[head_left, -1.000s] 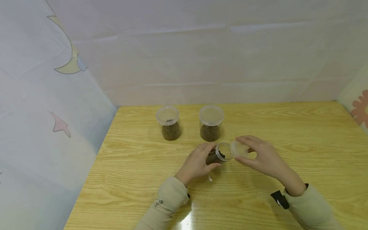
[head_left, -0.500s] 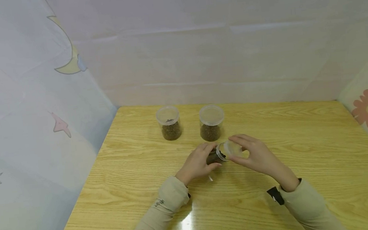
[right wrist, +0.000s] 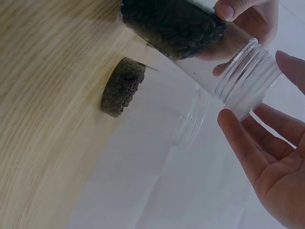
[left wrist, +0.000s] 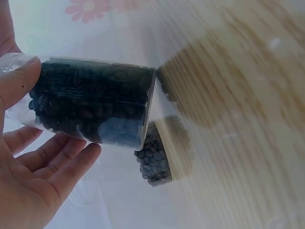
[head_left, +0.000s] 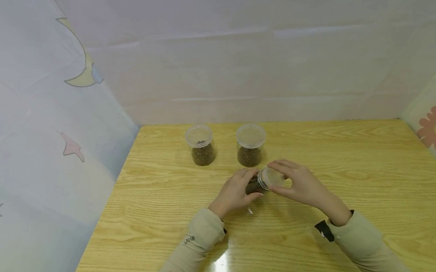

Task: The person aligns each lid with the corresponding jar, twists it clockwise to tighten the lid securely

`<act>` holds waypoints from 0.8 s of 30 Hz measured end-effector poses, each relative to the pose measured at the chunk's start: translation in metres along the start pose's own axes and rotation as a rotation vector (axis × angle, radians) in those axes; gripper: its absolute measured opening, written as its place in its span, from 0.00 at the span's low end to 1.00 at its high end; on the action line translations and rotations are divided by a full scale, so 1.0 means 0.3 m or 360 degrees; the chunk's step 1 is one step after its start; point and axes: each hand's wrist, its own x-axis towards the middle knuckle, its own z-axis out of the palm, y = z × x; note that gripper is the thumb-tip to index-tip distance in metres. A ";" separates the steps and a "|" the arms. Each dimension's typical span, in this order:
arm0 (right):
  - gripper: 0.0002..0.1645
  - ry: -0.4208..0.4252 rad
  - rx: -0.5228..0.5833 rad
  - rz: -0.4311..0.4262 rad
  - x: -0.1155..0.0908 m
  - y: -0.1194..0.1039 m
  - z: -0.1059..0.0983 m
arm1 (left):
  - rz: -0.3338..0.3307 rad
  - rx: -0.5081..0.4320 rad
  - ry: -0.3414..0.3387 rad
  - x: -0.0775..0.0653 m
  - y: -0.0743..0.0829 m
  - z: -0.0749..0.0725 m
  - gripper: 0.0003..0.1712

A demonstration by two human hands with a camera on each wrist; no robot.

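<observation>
My left hand (head_left: 234,193) grips a clear screw-top jar (head_left: 254,185) part filled with dark beans that look like coffee beans. The jar tilts with its mouth to the right. With thumb and fingers my right hand (head_left: 306,185) holds a translucent lid (head_left: 275,177) by its edge, right over the jar's mouth. In the left wrist view the beans (left wrist: 90,102) lie deep in the jar, against its base. The right wrist view has the lid (right wrist: 252,93) around the ridged neck, fingertips at its rim.
Behind the hands stand two similar lidded jars, one on the left (head_left: 202,154) and one on the right (head_left: 249,155), both with dark beans in the lower part. The wooden table (head_left: 140,229) meets a patterned cloth wall (head_left: 236,78) at the back.
My right hand has moved left and brought the lid from beside the jar's mouth onto it. My left hand and the jar stay almost in place.
</observation>
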 end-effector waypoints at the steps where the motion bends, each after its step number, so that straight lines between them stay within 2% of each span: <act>1: 0.32 0.0001 0.0005 -0.0008 0.000 0.002 0.002 | -0.0001 0.0007 0.0000 0.000 0.001 0.001 0.34; 10: 0.31 0.0013 0.0023 -0.0066 -0.003 0.006 0.013 | -0.0011 0.0022 -0.0023 0.004 0.005 0.001 0.34; 24: 0.31 0.0042 0.0012 -0.0057 -0.012 0.015 0.025 | 0.0018 0.0076 -0.0019 0.008 0.017 0.006 0.34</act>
